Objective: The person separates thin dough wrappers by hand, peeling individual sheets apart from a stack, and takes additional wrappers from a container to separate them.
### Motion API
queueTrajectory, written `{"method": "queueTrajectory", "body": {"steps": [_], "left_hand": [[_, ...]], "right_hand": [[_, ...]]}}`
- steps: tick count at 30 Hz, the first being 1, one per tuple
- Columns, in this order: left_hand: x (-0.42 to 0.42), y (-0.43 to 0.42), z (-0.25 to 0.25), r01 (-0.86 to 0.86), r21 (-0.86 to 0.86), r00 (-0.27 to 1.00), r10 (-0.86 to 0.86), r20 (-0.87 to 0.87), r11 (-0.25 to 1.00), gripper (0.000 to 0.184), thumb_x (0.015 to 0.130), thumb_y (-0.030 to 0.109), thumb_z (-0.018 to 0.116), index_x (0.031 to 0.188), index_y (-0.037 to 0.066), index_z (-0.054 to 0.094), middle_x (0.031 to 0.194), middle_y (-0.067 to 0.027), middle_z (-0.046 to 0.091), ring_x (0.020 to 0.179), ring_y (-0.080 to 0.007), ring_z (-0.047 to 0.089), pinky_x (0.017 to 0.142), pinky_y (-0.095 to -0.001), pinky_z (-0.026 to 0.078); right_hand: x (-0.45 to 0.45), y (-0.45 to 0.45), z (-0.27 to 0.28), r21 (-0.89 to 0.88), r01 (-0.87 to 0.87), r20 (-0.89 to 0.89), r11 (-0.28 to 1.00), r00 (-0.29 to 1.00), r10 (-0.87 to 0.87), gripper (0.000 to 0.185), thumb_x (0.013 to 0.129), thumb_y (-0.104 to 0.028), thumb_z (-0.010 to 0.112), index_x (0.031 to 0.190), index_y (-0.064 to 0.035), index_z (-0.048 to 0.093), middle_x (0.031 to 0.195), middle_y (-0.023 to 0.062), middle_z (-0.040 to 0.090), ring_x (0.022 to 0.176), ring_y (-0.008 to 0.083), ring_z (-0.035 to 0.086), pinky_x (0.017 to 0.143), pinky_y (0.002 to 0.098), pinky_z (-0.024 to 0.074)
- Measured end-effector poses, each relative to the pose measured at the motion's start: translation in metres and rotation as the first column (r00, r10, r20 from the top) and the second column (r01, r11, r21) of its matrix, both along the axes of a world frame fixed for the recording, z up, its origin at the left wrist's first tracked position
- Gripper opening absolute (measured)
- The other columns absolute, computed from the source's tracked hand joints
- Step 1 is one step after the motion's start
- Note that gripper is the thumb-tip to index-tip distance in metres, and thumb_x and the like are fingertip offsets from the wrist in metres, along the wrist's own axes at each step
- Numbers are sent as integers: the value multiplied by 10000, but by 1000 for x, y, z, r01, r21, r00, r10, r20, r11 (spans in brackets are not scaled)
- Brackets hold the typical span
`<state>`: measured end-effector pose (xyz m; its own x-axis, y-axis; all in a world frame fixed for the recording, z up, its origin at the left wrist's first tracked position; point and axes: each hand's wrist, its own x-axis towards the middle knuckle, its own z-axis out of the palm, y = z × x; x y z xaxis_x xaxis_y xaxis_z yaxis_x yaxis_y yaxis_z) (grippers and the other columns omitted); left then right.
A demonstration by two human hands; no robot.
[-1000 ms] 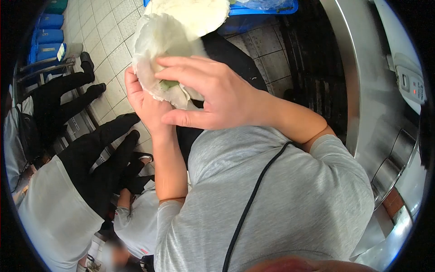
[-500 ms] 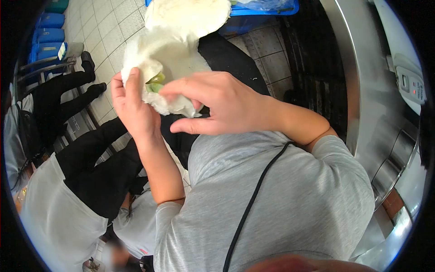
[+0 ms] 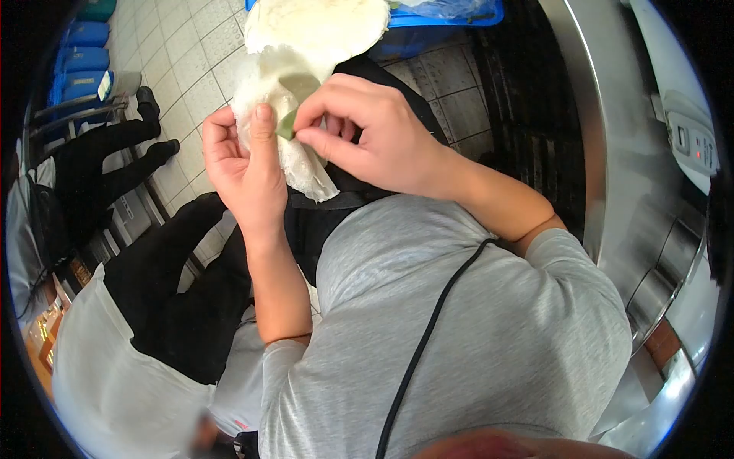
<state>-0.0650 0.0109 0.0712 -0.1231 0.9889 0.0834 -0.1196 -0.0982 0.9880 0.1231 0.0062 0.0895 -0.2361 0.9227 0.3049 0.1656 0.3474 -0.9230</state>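
My left hand (image 3: 248, 172) grips a thin, soft white sheet (image 3: 307, 170), like a floppy round flatbread, its thumb pressing on the folded side. The sheet hangs over my lap with a ragged lower edge. Between the thumb and fingers of my right hand (image 3: 375, 134) is a flat green piece (image 3: 287, 124), leaf-like, lying against the sheet's inner fold. Both hands are close together. Just beyond them lies a larger round pale sheet or stack of sheets (image 3: 317, 27); how many layers cannot be made out.
A blue crate (image 3: 447, 19) with clear plastic in it stands beyond my right hand. A steel counter edge (image 3: 585, 99) runs along the right. Another person in a light shirt (image 3: 115, 359) bends close on my left. Blue bins (image 3: 86, 57) line the far left, past floor tiles.
My right hand's spread fingers have closed on the green piece. My left hand has shifted slightly right with the sheet, which is more folded. The person on my left has shifted.
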Motion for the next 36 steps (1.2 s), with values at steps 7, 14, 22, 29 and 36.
{"method": "queueTrajectory", "body": {"steps": [7, 14, 22, 29, 36], "left_hand": [[-9, 4, 3, 7, -37, 999, -9, -47, 999, 177, 1067, 50, 739, 1186, 2, 616, 1132, -79, 731, 1002, -100, 679, 866, -253, 543], [13, -13, -1, 36, -36, 996, -39, -81, 999, 186, 1061, 31, 740, 1179, 4, 598, 1135, -79, 725, 1014, -101, 675, 878, -256, 545], [-6, -21, 2, -66, -20, 993, 64, -98, 998, 166, 1055, 62, 755, 1142, 10, 624, 1137, -94, 734, 1013, -117, 692, 919, -275, 562], [-16, -25, 0, -122, -70, 991, 118, -62, 990, 181, 1058, 72, 758, 1150, 3, 617, 1123, -83, 733, 987, -98, 681, 889, -266, 551], [-9, -28, 4, -99, -78, 995, 96, -35, 992, 175, 1061, 59, 749, 1155, -2, 615, 1102, -75, 741, 962, -85, 689, 871, -253, 551]], "right_hand": [[14, 13, -4, -55, 8, -14, 998, 1000, -8, 261, 941, -101, 811, 1177, -50, 710, 1050, 100, 697, 806, 186, 700, 709, 332, 582], [19, 0, -14, 42, 56, -42, 998, 998, -54, 198, 973, -75, 798, 1159, -30, 747, 1059, 79, 731, 867, 147, 707, 785, 268, 576], [102, 44, -39, -173, 557, -20, 812, 822, -568, 152, 1033, -87, 720, 1139, 21, 711, 968, 70, 747, 874, 123, 695, 775, 281, 565], [301, 95, -184, 15, 807, 268, 590, 565, -780, 199, 1049, -142, 713, 1209, -26, 737, 1033, 74, 780, 927, 169, 741, 849, 330, 573], [309, 99, -173, 72, 756, 481, 651, 545, -687, 186, 1007, -228, 727, 1020, -53, 788, 1009, 99, 808, 973, 257, 766, 916, 406, 589]]}}
